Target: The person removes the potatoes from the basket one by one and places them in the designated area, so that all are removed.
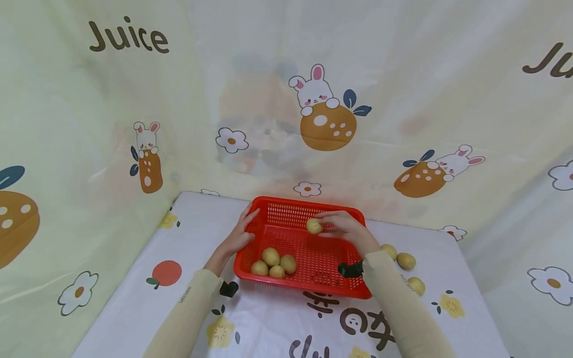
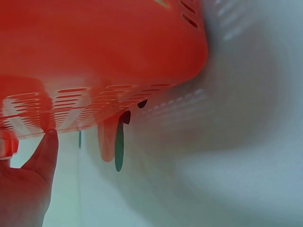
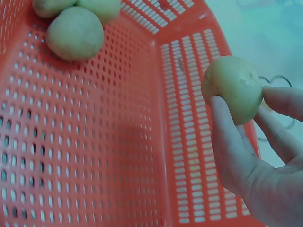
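The right hand (image 1: pixel 343 228) pinches a potato (image 1: pixel 314 226) above the basket (image 1: pixel 320 246). Left of it, nearer the body, four potatoes (image 1: pixel 270 256) lie inside; right of it, three more potatoes (image 1: pixel 406 261) sit on the bench (image 1: pixel 203 223). The left hand (image 1: pixel 237 237), fingers loosely extended, touches the basket's left end.
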A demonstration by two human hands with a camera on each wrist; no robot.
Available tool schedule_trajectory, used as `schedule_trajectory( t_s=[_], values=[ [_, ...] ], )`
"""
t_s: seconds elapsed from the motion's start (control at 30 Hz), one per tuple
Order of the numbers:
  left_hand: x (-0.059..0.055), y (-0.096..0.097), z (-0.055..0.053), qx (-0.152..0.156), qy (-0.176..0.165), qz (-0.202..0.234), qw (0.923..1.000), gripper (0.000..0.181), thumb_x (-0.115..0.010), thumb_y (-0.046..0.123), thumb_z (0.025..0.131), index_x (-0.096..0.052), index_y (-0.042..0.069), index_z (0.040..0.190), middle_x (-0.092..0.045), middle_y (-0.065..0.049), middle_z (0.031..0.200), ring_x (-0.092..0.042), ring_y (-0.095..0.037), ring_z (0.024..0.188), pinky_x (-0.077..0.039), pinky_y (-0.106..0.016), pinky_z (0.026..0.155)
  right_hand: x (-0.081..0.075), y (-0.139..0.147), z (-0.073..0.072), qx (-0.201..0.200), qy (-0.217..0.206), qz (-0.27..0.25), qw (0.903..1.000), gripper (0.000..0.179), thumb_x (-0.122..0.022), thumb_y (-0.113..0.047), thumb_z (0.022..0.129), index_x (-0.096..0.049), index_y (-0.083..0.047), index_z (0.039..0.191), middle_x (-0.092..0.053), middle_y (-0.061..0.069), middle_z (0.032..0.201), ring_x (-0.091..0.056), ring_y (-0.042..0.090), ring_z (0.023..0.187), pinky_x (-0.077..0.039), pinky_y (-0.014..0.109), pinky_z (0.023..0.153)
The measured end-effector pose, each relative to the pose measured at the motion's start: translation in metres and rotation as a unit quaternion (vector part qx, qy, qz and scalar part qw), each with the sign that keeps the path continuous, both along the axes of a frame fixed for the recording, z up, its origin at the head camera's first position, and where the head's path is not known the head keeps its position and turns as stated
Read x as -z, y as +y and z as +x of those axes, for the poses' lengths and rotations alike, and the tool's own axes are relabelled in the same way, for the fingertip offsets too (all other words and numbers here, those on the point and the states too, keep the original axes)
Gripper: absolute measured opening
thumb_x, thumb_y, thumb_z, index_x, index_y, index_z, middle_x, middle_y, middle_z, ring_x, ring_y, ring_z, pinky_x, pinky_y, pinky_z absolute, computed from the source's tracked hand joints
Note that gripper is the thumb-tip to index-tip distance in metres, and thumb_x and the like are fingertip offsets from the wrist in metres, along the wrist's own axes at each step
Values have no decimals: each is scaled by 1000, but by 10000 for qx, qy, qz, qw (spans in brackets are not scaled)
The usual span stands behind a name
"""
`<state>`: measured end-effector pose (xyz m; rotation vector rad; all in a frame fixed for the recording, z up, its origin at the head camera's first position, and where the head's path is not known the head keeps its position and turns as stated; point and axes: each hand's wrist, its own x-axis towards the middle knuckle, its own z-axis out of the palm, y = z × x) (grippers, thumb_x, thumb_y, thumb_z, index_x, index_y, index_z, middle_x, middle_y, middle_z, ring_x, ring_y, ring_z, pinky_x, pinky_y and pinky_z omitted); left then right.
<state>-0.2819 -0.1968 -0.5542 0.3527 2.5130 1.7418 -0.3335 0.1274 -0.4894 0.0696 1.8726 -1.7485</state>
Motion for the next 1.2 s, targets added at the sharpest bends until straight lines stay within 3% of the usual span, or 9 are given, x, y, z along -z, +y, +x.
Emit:
schedule_trajectory(
  t_s=[0.23,0.4,0.8,0.9,1.03,1.2],
  values=[
    [-1,1,-1,-8,9,-14,10000,83,-48,-8,76,-28,6,155,3,-3,165,-4,-33,149,-29,-60,111,-8,25,3,279,-52,-226,9993,49,-56,-7,98,-44,8,143,-45,21,141,-59,31,108,-53,42,92],
    [1,2,0,30,9,-99,9999,82,-48,-8,77,-28,5,155,3,-6,165,-2,-33,149,-27,-61,111,-18,47,11,339,-90,-151,9993,52,-56,-15,100,-42,6,145,-42,21,145,-56,31,112,-48,42,98],
    [-1,3,1,-16,22,-182,9998,81,-47,-8,78,-28,6,155,2,-4,166,-2,-31,150,-21,-61,113,-34,135,21,590,36,-443,9973,58,-60,-24,98,-39,-4,148,-62,-1,119,-63,18,108,-47,38,99],
    [-2,1,1,-7,50,-168,9998,81,-47,-9,78,-28,5,155,3,-5,166,-1,-33,149,-21,-62,113,-31,159,27,752,-34,-585,9954,44,-59,-23,99,-50,-9,139,-65,-3,112,-66,17,103,-49,36,97],
    [-1,-1,1,-28,10,-180,9998,81,-46,-8,78,-28,6,155,3,-4,166,0,-32,150,-22,-62,113,-28,190,36,925,-115,-861,9919,18,-57,-21,100,-67,-18,114,-69,-3,106,-67,16,99,-52,33,92],
    [-1,0,2,33,-18,-194,9998,80,-46,-7,80,-26,7,156,4,-3,166,0,-31,150,-22,-60,113,-21,229,51,988,-238,-1371,9853,26,-49,-14,103,-74,-17,99,-69,0,103,-67,17,96,-54,33,89]
  ],
)
